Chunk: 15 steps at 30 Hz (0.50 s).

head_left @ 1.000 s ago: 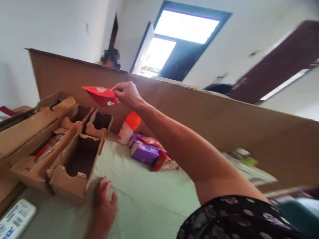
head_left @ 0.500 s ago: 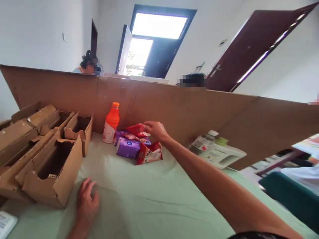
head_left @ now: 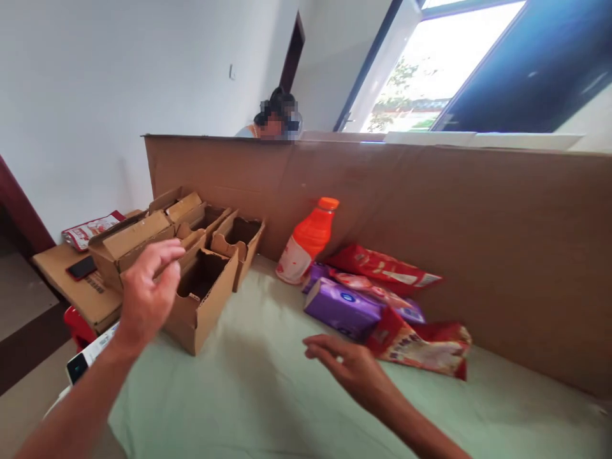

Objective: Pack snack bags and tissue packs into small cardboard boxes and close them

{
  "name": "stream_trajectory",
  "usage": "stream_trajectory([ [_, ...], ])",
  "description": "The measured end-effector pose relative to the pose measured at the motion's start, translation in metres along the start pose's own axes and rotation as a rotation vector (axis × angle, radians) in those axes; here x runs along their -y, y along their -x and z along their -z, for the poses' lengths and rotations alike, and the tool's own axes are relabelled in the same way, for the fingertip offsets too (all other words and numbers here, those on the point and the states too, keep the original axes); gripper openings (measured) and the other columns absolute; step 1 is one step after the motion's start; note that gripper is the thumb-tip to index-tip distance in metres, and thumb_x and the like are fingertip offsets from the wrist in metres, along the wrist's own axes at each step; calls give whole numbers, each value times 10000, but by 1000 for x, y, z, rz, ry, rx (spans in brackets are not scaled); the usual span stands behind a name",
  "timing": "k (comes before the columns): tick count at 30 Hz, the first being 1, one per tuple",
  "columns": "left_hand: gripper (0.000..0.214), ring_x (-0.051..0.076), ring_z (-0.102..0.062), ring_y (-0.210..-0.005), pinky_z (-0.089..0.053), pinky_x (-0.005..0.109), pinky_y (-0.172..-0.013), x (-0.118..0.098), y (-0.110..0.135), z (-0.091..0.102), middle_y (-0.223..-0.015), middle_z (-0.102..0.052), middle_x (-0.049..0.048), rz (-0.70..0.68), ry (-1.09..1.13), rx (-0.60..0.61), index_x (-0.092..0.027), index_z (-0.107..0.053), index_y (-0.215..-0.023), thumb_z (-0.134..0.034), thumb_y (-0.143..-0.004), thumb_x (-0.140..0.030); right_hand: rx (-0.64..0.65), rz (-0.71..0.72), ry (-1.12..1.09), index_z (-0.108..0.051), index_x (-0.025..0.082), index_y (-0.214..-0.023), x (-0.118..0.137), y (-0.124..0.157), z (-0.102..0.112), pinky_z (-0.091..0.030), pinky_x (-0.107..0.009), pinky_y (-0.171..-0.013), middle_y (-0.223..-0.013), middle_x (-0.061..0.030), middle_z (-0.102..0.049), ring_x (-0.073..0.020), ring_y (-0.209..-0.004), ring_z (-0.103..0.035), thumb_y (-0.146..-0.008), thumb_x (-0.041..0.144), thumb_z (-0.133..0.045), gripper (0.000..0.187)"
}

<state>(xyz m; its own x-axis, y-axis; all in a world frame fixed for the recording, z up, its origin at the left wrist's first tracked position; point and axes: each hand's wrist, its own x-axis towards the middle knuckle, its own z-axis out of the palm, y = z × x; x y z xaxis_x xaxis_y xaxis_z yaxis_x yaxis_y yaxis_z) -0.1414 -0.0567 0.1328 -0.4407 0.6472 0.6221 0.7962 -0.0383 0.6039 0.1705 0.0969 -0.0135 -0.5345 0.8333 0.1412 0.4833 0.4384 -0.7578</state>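
Across the back, tall cardboard partition (head_left: 478,210), set upright, presumably as a screen. In front, green cloth (head_left: 268,395), spread under bottle and packs, probably as a surface cover. At left, cardboard boxes (head_left: 215,312), grouped close, mouths up, likely for easy access. Near partition, orange bottle (head_left: 313,233), cap up, probably to avoid leaks. Just right, purple packs (head_left: 342,306), laid flat, presumably for stability. Behind those, rear red bag (head_left: 382,264), seemingly propped between packs and partition. In front, front red bag (head_left: 425,350), lying on cloth, just beside right hand (head_left: 351,370); contact unclear. Left hand (head_left: 146,296): held up in front of boxes, touch unclear, likely clearing walls; empty, fingers bent, thumb apart. Right hand: low over cloth, nothing held, fingers loosely bent, slight gap, apparently relaxed.
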Motion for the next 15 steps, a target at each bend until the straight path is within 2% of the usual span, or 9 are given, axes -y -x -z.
stream_trajectory([
  [2,389,209,-635,-1131,-495,361,-1025,21,-36,7,-1284,-670,61,121,-205,154,-151,-630,-1230,-369,-946,-203,47,-1,-52,-786,258,-814,0,8,-35,-588,-355,-680,-820,-66,-789,-276,-764,-743,-802,511,-544,350],
  [3,391,212,-637,-1124,-490,366,-1027,33,-50,6,-1262,-680,73,155,-261,226,-134,-629,-1236,-375,-940,-153,37,-2,-73,-786,251,-821,-1,12,-51,-592,-352,-673,-828,-70,-790,-276,-765,-744,-805,515,-538,362],
  [5,321,226,-642,-1113,-484,399,-1034,56,-69,0,-1195,-700,94,197,-334,361,-111,-661,-1163,-432,-939,-110,-39,0,-100,-786,238,-838,-5,18,-79,-602,-366,-716,-857,-85,-791,-279,-796,-747,-817,514,-525,381],
  [7,207,236,-647,-1096,-505,445,-1006,76,-78,-6,-1166,-693,97,212,-370,476,-119,-670,-1105,-543,-953,-177,-129,14,-105,-786,225,-853,-12,23,-97,-603,-386,-787,-891,-102,-789,-280,-832,-748,-831,499,-524,380],
  [10,298,241,-640,-1091,-545,470,-939,96,-83,-11,-1229,-644,90,217,-410,625,-158,-627,-1181,-630,-945,-340,-194,30,-117,-783,213,-859,-20,27,-106,-608,-387,-778,-890,-113,-784,-275,-818,-747,-836,490,-541,369],
  [15,333,250,-638,-1084,-557,454,-915,104,-94,-3,-1247,-630,86,203,-430,836,-162,-614,-1211,-619,-949,-367,-187,21,-166,-786,208,-851,-23,27,-101,-618,-361,-723,-861,-109,-784,-270,-783,-748,-824,497,-561,366],
])
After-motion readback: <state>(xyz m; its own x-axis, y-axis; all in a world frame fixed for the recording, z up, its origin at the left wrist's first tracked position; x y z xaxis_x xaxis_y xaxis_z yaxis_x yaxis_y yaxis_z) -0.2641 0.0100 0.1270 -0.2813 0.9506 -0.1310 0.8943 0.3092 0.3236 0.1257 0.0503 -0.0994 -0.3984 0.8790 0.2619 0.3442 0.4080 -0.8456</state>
